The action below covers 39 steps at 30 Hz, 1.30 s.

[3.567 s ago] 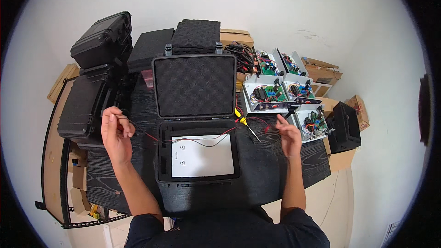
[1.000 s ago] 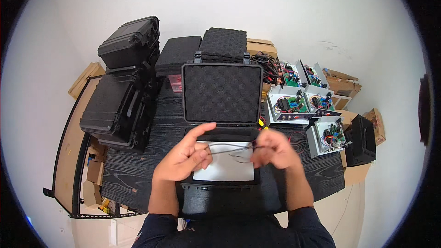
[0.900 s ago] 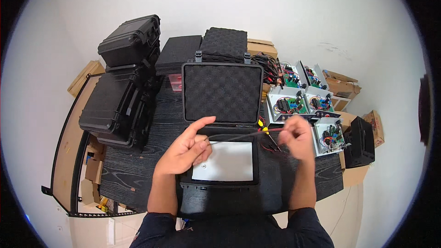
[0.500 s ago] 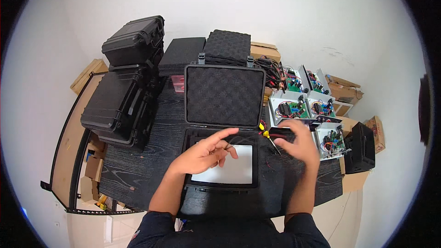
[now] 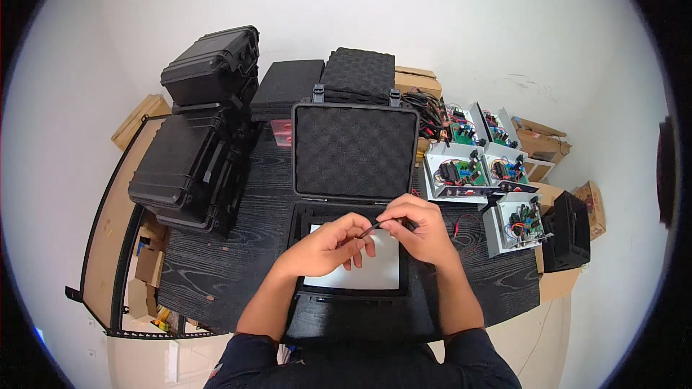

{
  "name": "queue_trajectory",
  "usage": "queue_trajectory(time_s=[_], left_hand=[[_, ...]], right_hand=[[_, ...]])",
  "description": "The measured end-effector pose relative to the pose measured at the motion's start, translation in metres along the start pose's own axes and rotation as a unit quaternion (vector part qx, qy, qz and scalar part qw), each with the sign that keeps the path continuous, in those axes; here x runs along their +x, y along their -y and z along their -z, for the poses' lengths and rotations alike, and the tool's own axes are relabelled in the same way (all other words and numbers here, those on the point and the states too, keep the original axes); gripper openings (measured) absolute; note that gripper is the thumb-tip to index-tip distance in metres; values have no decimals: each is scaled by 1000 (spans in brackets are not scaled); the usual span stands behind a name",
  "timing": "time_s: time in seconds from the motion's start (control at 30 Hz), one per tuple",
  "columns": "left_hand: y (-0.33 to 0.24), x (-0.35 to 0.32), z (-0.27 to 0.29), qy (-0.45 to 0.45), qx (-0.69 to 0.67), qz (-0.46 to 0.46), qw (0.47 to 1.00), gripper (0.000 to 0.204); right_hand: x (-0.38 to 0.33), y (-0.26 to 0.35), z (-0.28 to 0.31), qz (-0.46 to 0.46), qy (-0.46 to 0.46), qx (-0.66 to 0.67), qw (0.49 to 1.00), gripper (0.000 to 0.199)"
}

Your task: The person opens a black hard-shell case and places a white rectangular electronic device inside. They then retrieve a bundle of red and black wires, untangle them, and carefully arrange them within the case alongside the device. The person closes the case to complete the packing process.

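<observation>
Over an open black hard case (image 5: 355, 108), both of my hands meet above a flat white panel (image 5: 371, 268) lying in its lower half. My left hand (image 5: 324, 248) is closed, pinching a thin black cable (image 5: 373, 228) between thumb and fingers. Touching close beside it, my right hand (image 5: 422, 232) grips the same cable with thumb and forefinger. Inside the right fist a dark part shows, too hidden to make out. Dark egg-crate foam (image 5: 353, 151) lines the upright lid.
Black hard cases (image 5: 180, 155) are stacked at the left. Foam sheets (image 5: 358, 72) lie behind the lid. At the right stand several white trays with circuit boards (image 5: 458, 169), a cable bundle (image 5: 424, 112), a red clip (image 5: 455, 229) and a black box (image 5: 566, 234).
My right hand has moved left from beside the case, its fingers going from apart to closed on the cable next to my left hand. The yellow-handled tool is out of sight.
</observation>
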<state>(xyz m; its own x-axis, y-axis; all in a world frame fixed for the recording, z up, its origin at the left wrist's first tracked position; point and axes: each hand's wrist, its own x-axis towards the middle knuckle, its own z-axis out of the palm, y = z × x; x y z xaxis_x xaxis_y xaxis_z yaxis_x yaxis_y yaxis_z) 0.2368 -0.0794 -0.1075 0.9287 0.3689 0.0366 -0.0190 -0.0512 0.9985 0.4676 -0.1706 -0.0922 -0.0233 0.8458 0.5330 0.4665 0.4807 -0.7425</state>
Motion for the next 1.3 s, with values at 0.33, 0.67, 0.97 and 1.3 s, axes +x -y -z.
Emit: queue_trajectory(time_s=[0.33, 0.67, 0.97, 1.3], left_hand=[[5, 8, -3, -5, -161, 24, 987, 42], [11, 14, -3, -60, -83, -21, 995, 48], [13, 10, -11, -20, -201, -33, 979, 47], [19, 6, 0, 36, -320, -92, 942, 39]], right_hand=[[0, -17, -3, 64, -59, 37, 996, 12], [5, -14, -10, 141, -32, 51, 988, 16], [6, -16, -29, 8, -60, 92, 994, 18], [8, -15, -32, 15, -98, 13, 995, 15]])
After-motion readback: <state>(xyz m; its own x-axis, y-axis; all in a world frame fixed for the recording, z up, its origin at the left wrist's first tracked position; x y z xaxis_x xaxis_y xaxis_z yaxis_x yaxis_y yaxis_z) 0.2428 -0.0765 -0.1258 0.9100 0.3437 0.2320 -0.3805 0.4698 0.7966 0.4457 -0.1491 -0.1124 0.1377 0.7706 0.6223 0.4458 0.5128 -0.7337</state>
